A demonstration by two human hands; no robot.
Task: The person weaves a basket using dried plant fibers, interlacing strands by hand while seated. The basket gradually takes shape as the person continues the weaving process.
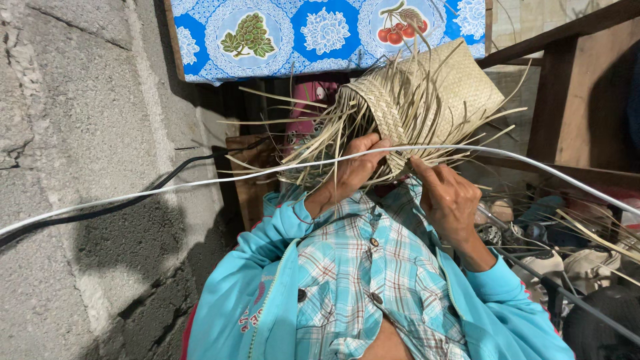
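Note:
A half-woven basket of pale straw strips (433, 87) is held up in front of my chest, with many loose strip ends sticking out on all sides. My left hand (350, 175) grips the basket's lower left woven edge, thumb lying on the weave. My right hand (448, 199) holds the lower right edge, its fingers pinching loose strips there. Both arms are in turquoise jacket sleeves over a checked shirt.
A white cable (167, 188) and a black cable (133, 199) cross the view just under the basket. A rough concrete wall (73, 133) is at the left. A blue patterned cloth (320, 33) covers a table above. Wooden beams (573, 100), shoes (587, 263) and loose strips lie right.

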